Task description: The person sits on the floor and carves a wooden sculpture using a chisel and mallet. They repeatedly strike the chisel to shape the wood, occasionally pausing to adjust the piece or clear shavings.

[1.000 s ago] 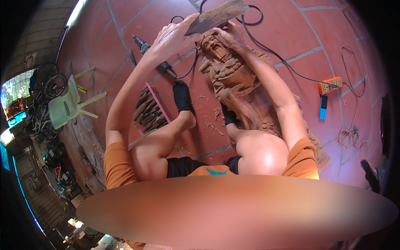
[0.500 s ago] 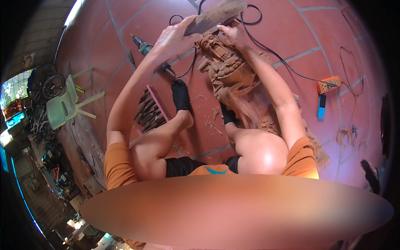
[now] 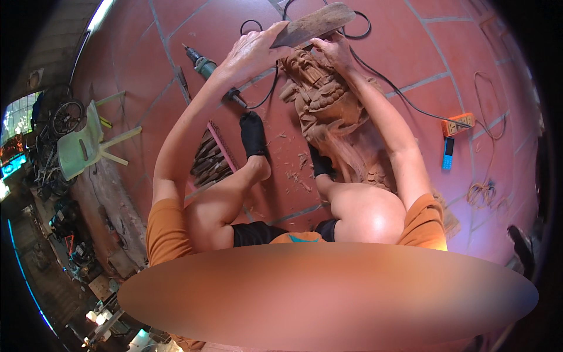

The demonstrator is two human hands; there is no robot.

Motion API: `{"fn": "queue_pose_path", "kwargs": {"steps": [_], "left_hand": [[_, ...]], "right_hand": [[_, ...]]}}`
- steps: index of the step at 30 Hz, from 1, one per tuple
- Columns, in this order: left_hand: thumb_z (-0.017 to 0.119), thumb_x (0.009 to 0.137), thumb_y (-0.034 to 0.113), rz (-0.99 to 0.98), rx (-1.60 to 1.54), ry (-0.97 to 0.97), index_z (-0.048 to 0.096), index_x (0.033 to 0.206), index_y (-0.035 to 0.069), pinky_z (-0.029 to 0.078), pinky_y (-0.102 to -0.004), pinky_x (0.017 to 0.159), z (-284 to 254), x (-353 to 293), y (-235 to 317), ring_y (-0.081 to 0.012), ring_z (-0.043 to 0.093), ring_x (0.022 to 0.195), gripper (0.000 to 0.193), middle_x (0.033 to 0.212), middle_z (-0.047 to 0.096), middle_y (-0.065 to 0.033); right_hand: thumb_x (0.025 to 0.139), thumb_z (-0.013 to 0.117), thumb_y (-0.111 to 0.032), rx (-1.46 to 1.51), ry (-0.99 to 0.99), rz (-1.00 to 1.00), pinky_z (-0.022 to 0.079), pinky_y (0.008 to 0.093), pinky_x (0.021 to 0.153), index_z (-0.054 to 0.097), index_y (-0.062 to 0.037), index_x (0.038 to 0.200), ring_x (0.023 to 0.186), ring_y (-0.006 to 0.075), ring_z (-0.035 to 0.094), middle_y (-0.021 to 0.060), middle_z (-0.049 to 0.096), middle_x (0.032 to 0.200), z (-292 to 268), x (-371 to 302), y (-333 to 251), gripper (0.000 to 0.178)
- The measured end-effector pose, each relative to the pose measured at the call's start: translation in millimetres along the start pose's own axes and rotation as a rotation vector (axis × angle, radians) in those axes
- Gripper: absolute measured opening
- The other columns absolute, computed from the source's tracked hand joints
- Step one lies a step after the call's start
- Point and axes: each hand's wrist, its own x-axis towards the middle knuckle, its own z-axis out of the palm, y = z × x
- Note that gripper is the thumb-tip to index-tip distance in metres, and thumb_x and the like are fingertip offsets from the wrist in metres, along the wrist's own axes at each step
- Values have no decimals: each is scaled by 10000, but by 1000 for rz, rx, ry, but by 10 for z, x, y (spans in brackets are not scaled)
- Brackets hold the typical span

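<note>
A reddish-brown wooden carving of a bearded figure [image 3: 329,114] lies on the floor between my legs and under my right forearm, its head pointing away from me. My left hand [image 3: 252,51] is closed round one end of a flat, worn wooden bat [image 3: 316,25], which slants up to the right above the carving's head. Bent fingers of my right hand [image 3: 336,54] press together at the top of that head, just below the bat. Whatever they grip is hidden from sight.
Left of my foot lie a green power tool [image 3: 204,66] with a black cord and a pink-edged tray [image 3: 220,144] of chisel-like tools. An orange socket box [image 3: 457,124] and blue phone [image 3: 448,154] lie right. A pale green chair [image 3: 79,146] stands far left. Wood chips dot the tiles.
The wooden bat has shifted slightly right and down with my left hand, lying a little flatter. My right hand stays at the carving's head. The carving looks unchanged.
</note>
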Motion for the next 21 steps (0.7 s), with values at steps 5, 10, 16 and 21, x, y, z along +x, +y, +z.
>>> {"fn": "queue_pose_path", "kwargs": {"steps": [5,10,16,21], "left_hand": [[706,918,408,89,-103,113,481,1478,84,540,-514,874,34,-14,45,-426,711,981,685,1048,725,-262],[694,924,459,-18,-83,-17,499,1482,133,526,-492,910,89,9,16,-421,693,1049,674,1113,722,-238],[696,947,432,-159,-138,-9,504,1492,118,519,-400,876,-113,-236,-335,-294,683,985,658,1114,713,-155],[718,945,359,-249,-407,39,522,1483,96,500,-311,740,-280,-516,-455,-117,605,829,630,973,676,-59]], "right_hand": [[865,801,-200,137,50,86,527,275,698,742,-23,977,775,96,667,10,743,891,22,-7,-15,219],[868,796,-133,-3,40,98,590,280,667,713,26,1043,739,124,699,68,755,916,-69,26,-2,250],[872,796,-142,-178,95,-46,553,263,639,725,-19,1040,728,113,684,44,735,869,-41,49,58,220],[876,798,-136,-70,65,-53,562,268,742,703,-20,1086,850,105,680,48,729,944,-15,42,54,258]]}}
